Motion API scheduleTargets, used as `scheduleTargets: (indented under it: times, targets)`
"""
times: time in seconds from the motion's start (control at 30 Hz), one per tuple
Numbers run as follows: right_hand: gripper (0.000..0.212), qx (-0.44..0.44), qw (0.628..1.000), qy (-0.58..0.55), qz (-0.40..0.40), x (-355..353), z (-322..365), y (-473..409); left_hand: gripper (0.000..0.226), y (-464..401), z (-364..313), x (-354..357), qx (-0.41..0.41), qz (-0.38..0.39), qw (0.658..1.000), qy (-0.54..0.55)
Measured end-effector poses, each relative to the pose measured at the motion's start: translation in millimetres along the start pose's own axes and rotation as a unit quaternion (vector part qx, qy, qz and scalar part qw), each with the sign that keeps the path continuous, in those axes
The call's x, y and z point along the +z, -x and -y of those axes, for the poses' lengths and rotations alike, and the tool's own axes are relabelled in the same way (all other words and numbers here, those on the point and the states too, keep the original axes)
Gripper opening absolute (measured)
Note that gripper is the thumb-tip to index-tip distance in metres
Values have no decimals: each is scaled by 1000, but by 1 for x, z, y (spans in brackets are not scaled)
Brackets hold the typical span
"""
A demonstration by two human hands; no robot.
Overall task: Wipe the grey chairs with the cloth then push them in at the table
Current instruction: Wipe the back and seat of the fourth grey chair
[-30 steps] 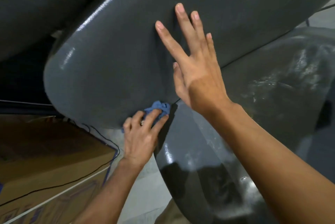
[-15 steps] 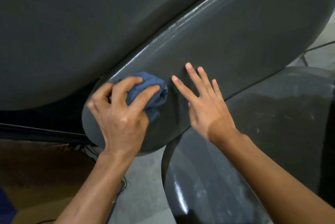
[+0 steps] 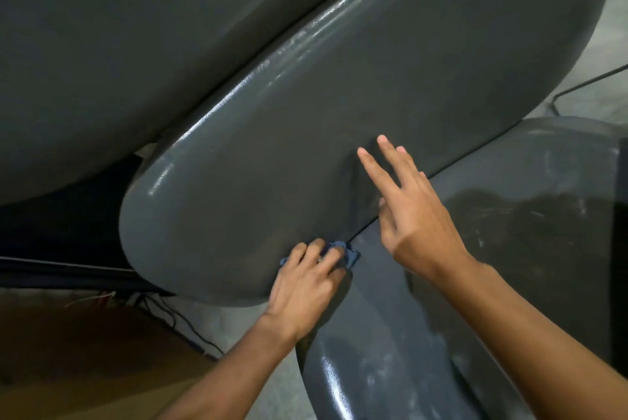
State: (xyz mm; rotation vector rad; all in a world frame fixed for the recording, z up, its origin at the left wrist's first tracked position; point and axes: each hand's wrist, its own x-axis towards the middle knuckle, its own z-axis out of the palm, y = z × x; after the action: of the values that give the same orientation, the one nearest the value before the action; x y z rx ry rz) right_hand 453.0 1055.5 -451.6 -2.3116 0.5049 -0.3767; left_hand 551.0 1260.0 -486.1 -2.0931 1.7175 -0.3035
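Note:
A grey chair fills the view: its backrest (image 3: 306,134) slants across the middle and its seat (image 3: 509,249) lies at the lower right. My left hand (image 3: 306,283) holds a bunched blue cloth (image 3: 350,255) and presses it against the lower edge of the backrest, where it meets the seat. Most of the cloth is hidden under my fingers. My right hand (image 3: 407,209) rests flat on the backrest with its fingers straight and spread, just right of the cloth.
A large dark grey surface (image 3: 136,46) fills the upper left, behind the backrest. Black cables (image 3: 176,321) lie on the grey floor at the lower left beside a brown cardboard box (image 3: 68,368). A thin black chair leg (image 3: 577,86) shows at the far right.
My left hand has wiped the cloth from the upper left part of the backrest down to its lower edge by the seat. My right hand has stayed flat on the backrest.

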Motion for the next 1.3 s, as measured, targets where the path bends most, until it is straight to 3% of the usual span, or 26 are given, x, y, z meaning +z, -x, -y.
scheduleTargets:
  times: [0.07, 0.13, 0.23, 0.33, 0.4, 0.47, 0.63, 0.73, 0.87, 0.97, 1.07, 1.23, 1.3]
  targets:
    - [90, 23, 1000, -13, -7, 0, -4, 7, 34, -12, 19, -29, -38, -42, 998, 33]
    - [90, 35, 999, -27, -22, -4, -2, 11, 31, -28, 43, -68, -93, -141, 984, 57]
    - [88, 27, 997, -40, -53, -12, 11, 2, 33, -58, 86, -130, -190, -300, 933, 63]
    - [81, 34, 995, -57, -80, -25, 27, -18, 35, -84, 111, -169, -264, -365, 891, 50]
    - [72, 39, 989, -99, -101, -30, 39, -28, 43, -92, 107, -172, -285, -355, 890, 33]
    - [62, 58, 977, -161, -126, -33, 54, -30, 55, -89, 94, -167, -276, -306, 911, 30]
    - [49, 116, 918, -346, -154, -37, 105, -25, 71, -62, 94, -181, -230, -171, 950, 121]
    - [57, 96, 904, -392, -138, -45, 132, -32, 71, -53, 108, -195, -195, -143, 950, 197]
    - [77, 112, 882, -439, -133, -51, 162, -47, 83, -41, 126, -205, -148, -144, 919, 336]
    - [67, 143, 865, -446, -180, -54, 173, -59, 95, -39, 130, -205, -134, -148, 890, 410]
    - [46, 180, 859, -406, -255, -67, 165, -81, 92, -47, 131, -202, -109, -155, 877, 441]
    - [30, 204, 852, -326, -355, -92, 132, -119, 68, -63, 132, -191, -122, -184, 902, 372]
    - [29, 230, 828, -313, -405, -103, 114, -126, 61, -64, 129, -185, -118, -184, 916, 336]
